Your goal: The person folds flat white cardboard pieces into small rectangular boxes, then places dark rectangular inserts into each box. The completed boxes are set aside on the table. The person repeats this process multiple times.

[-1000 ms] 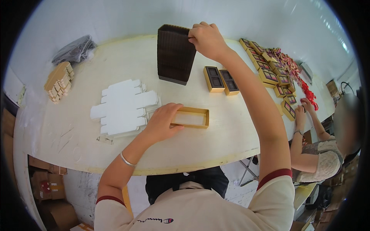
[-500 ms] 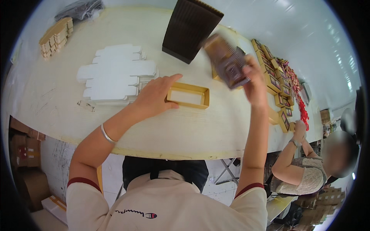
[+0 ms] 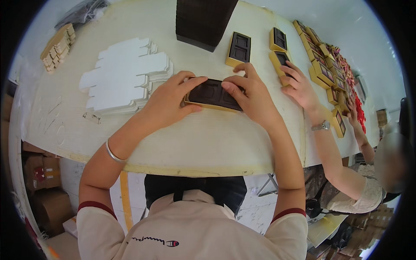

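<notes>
A small gold box [image 3: 215, 106] lies on the table in front of me, with a dark brown plastic tray [image 3: 209, 91] sitting in it. My left hand [image 3: 165, 99] grips the box's left end, thumb at the near side and fingers at the far side. At the other end, my right hand [image 3: 255, 96] has its thumb and fingers bent over the tray, pressed against it. The right end of box and tray is partly hidden by that hand. Beyond it lies another gold box [image 3: 227, 56] with a brown tray [image 3: 240, 47] inside.
A stack of flat white cartons [image 3: 123, 73] lies to the left. A tall dark stack of trays [image 3: 201, 26] stands at the back. At right, a co-worker's hand [image 3: 301, 89] touches a gold box [image 3: 277, 65]. Rows of filled gold boxes [image 3: 323, 71] and red packets [image 3: 359, 112] lie farther right.
My right hand came down and left with the brown tray, which now sits in the gold box. The co-worker's hand reached in toward a box at right. The view shifted slightly.
</notes>
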Demonstrator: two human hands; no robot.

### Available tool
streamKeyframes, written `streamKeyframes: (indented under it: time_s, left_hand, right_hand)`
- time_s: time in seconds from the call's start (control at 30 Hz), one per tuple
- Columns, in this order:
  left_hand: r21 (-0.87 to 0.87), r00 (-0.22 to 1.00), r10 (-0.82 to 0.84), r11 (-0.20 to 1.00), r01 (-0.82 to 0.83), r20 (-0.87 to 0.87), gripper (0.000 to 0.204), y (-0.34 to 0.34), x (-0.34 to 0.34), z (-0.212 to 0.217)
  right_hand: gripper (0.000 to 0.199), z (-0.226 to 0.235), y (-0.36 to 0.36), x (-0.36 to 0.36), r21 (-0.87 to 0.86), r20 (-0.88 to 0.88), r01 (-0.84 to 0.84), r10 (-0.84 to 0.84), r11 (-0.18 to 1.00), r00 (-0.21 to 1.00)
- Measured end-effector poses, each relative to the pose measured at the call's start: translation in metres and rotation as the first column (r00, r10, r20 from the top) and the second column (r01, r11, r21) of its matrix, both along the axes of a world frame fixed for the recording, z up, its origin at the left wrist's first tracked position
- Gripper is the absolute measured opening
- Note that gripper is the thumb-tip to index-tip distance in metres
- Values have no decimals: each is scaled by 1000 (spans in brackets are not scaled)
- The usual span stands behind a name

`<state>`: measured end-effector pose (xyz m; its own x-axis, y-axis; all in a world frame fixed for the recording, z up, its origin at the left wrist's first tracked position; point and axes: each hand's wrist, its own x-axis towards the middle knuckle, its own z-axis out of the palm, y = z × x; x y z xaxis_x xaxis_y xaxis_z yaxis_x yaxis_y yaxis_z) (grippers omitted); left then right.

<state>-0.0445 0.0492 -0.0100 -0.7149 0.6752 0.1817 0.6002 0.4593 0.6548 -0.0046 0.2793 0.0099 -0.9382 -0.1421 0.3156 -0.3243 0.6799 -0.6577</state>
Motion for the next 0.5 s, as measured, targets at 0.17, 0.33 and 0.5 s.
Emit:
streamKeyframes:
  time_s: [0.17,0.33,0.5]
  left_hand:
    - [75,1000,-2,997,1,8,64,-5,-3,-4]
    - [70,997,6,997,-11,76,69,-5,-3,2]
    - [-88,985,12,996,-27,-175,73,-12,-9,1]
  right_hand:
    - [39,23,36,2,-120,159,-292,309,949,938]
    - [36,19,28,-1,-227,260,-356,408,907,875]
    - [29,7,7,2,-10,-20,-363,362,932,932]
